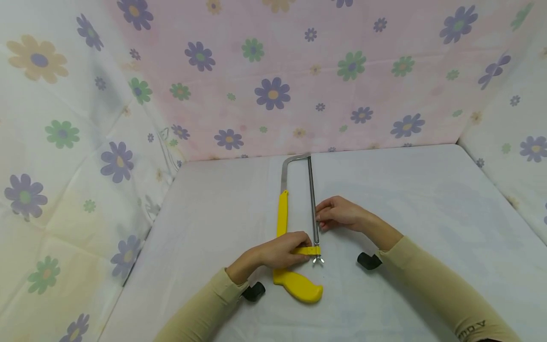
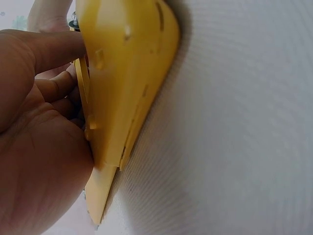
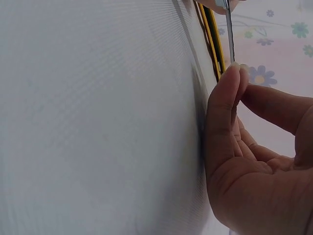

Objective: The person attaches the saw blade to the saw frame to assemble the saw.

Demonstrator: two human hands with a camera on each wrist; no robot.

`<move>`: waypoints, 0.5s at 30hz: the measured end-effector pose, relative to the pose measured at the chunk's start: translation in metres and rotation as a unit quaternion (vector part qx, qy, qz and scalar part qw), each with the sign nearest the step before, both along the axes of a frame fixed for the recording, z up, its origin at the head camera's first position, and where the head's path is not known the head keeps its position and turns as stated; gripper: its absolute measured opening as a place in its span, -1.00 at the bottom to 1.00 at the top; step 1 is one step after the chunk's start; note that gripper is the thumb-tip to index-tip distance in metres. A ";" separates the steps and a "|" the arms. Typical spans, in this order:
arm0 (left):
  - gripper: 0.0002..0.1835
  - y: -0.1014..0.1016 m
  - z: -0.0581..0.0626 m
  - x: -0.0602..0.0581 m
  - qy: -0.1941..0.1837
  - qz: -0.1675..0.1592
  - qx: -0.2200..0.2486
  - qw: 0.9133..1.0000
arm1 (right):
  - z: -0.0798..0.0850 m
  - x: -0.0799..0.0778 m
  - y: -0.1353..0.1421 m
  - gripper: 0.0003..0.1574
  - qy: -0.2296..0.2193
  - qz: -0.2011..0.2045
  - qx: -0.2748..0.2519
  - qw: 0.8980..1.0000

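Note:
A hacksaw with a yellow handle (image 1: pixel 301 286) and a grey metal front frame (image 1: pixel 285 173) lies on the white-covered table, handle towards me. Its dark, narrow blade (image 1: pixel 312 190) runs along the right side, down to a silver wing nut (image 1: pixel 318 261). My left hand (image 1: pixel 279 251) reaches across the frame and grips the short yellow arm (image 1: pixel 305 250) beside the nut. In the left wrist view, the yellow handle (image 2: pixel 132 73) stands close by the palm. My right hand (image 1: pixel 342 213) pinches the blade's lower half from the right. Its fingertips (image 3: pixel 229 81) meet the blade (image 3: pixel 230 34) in the right wrist view.
A pink flowered cloth (image 1: pixel 295 61) hangs behind the table (image 1: pixel 222 199), with pale flowered cloths at both sides. The saw's tip lies near the table's back edge. Black wrist-worn pieces (image 1: pixel 368 261) stick out below both sleeves.

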State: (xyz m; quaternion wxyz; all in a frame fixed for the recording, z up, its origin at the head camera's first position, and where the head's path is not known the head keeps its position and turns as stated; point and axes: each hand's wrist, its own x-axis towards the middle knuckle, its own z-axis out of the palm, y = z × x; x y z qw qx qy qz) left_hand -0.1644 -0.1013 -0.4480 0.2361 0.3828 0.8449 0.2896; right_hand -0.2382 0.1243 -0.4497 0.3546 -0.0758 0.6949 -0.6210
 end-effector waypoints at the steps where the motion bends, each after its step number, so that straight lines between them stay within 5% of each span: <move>1: -0.81 0.000 0.000 0.000 0.000 0.000 0.000 1.000 | 0.000 0.000 0.000 -0.53 -0.001 0.000 0.000 1.000; 15: -0.81 0.000 -0.002 -0.001 -0.006 0.002 0.000 1.000 | 0.003 0.003 0.003 -0.55 0.030 0.005 0.034 0.999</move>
